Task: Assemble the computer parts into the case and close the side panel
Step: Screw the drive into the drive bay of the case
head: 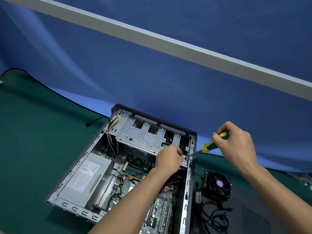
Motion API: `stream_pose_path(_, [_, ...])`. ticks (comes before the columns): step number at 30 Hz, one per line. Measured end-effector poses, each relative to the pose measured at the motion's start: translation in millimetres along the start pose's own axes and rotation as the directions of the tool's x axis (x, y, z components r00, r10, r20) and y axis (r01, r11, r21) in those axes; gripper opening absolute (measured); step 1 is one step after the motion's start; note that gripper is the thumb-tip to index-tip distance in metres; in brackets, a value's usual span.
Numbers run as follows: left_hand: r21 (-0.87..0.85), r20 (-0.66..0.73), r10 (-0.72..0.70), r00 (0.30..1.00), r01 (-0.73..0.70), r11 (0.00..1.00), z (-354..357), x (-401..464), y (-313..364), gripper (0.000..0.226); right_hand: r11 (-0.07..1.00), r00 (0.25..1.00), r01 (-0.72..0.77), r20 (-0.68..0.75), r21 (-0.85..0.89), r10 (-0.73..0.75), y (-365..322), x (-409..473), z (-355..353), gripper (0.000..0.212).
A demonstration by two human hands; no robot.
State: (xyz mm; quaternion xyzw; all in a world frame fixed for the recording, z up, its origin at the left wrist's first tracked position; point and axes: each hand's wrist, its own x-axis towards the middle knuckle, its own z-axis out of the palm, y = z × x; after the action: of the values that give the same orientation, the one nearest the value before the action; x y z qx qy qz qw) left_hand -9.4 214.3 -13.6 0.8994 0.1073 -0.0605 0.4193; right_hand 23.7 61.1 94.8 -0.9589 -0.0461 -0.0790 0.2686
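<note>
**Screwdriver at drive cage, case open**

Case (189,183) lies on its side, lower centre of frame, on the green tabletop (33,149), side open. Inside: PSU (87,179) lower left, motherboard (152,200) at centre, drive cage (143,134) along the upper edge.

Right hand (236,141), right of centre, fingers curled round the yellow-green screwdriver (212,142) handle; shaft slants down-left, tip at the cage's right end by the case rail.

Left hand (168,157) sits inside the case at the cage's lower right corner, fingers curled beside the tip. Can't tell if it's pinching anything.

Fan cooler (217,184) and a tangle of black cables (214,215) lie on a dark panel (253,220), lower right, just beside the case.
</note>
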Motion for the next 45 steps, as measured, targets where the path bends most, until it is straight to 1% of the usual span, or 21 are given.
stream_pose_path(2, [0.198, 0.054, 0.144, 0.988, -0.151, 0.968, 1.4, 1.8, -2.1, 0.02, 1.0, 1.0, 0.001, 0.003, -0.011, -0.001, -1.1, -0.3, 0.6, 0.018])
stream_pose_path(4, [0.394, 0.147, 0.244, 0.959, -0.283, 0.875, 0.7, 1.9, -1.7, 0.024, 1.0, 1.0, 0.001, 0.002, -0.018, -0.001, -1.6, -0.7, 1.2, 0.019])
stream_pose_path(6, [0.508, 0.211, 0.3, 0.93, -0.367, 0.779, -1.8, 3.3, 1.3, 0.023, 1.0, 1.0, -0.004, -0.001, -0.017, 0.004, -1.5, -1.1, 1.2, 0.019])
stream_pose_path(11, [0.633, 0.323, 0.373, 0.87, -0.491, 0.598, -10.6, 8.0, 13.0, 0.022, 0.999, 0.999, -0.033, -0.005, -0.011, 0.033, 2.3, -3.8, -1.4, 0.018])
stream_pose_path(14, [0.659, 0.348, 0.396, 0.85, -0.522, 0.542, -9.5, 7.0, 13.5, 0.021, 0.999, 0.999, -0.048, -0.007, -0.006, 0.048, 5.8, -6.6, -2.4, 0.018])
stream_pose_path(19, [0.64, 0.363, 0.409, 0.837, -0.543, 0.544, -3.5, 2.8, 9.1, 0.021, 0.997, 0.998, -0.069, -0.004, 0.019, 0.07, 11.2, -9.1, -3.4, 0.018])
stream_pose_path(22, [0.621, 0.349, 0.401, 0.847, -0.53, 0.578, -3.9, 5.1, 8.0, 0.018, 0.997, 0.997, -0.071, -0.006, 0.028, 0.071, 12.2, -10.3, -3.5, 0.018])
stream_pose_path(24, [0.583, 0.316, 0.375, 0.872, -0.49, 0.648, -4.3, 9.9, 7.2, 0.014, 0.997, 0.997, -0.07, -0.013, 0.03, 0.07, 12.6, -11.3, -3.5, 0.018])
stream_pose_path(26, [0.502, 0.29, 0.318, 0.902, -0.427, 0.752, -5.0, 16.9, 6.1, 0.016, 0.997, 0.997, -0.069, -0.016, 0.033, 0.069, 13.4, -12.7, -3.8, 0.018])
stream_pose_path(28, [0.414, 0.304, 0.249, 0.919, -0.363, 0.835, -7.0, 24.0, 5.5, 0.017, 0.997, 0.997, -0.07, -0.011, 0.031, 0.07, 14.6, -14.0, -4.2, 0.018])
stream_pose_path(30, [0.363, 0.335, 0.195, 0.922, -0.317, 0.876, -8.9, 29.3, 7.1, 0.016, 0.997, 0.997, -0.076, -0.009, 0.027, 0.076, 15.9, -14.7, -4.6, 0.018])
stream_pose_path(33, [0.346, 0.373, 0.136, 0.918, -0.274, 0.897, -10.8, 34.4, 12.2, 0.016, 0.996, 0.996, -0.084, -0.009, 0.02, 0.084, 17.1, -15.9, -4.5, 0.018])
stream_pose_path(35, [0.381, 0.398, 0.12, 0.91, -0.283, 0.88, -11.0, 35.4, 15.7, 0.015, 0.996, 0.996, -0.089, -0.007, 0.017, 0.089, 18.2, -17.2, -4.3, 0.019])
stream_pose_path(36, [0.42, 0.404, 0.13, 0.906, -0.31, 0.853, -10.6, 34.9, 17.6, 0.017, 0.996, 0.996, -0.092, -0.008, 0.016, 0.092, 19.1, -17.8, -4.3, 0.019])
stream_pose_path(38, [0.504, 0.4, 0.178, 0.899, -0.378, 0.777, -8.5, 31.3, 21.1, 0.023, 0.995, 0.995, -0.096, -0.01, 0.014, 0.096, 21.1, -18.7, -4.7, 0.019])
stream_pose_path(41, [0.588, 0.388, 0.253, 0.886, -0.449, 0.673, -5.1, 24.5, 22.5, 0.016, 0.995, 0.995, -0.1, -0.013, 0.016, 0.101, 24.0, -19.7, -6.0, 0.018])
stream_pose_path(43, [0.606, 0.374, 0.271, 0.887, -0.455, 0.653, -4.2, 21.0, 21.5, 0.018, 0.995, 0.995, -0.096, -0.008, 0.009, 0.096, 25.1, -20.6, -7.3, 0.019])
stream_pose_path(45, [0.595, 0.372, 0.28, 0.885, -0.459, 0.66, -5.8, 18.3, 20.5, 0.017, 0.996, 0.996, -0.088, 0.001, -0.003, 0.088, 25.6, -21.1, -7.8, 0.019])
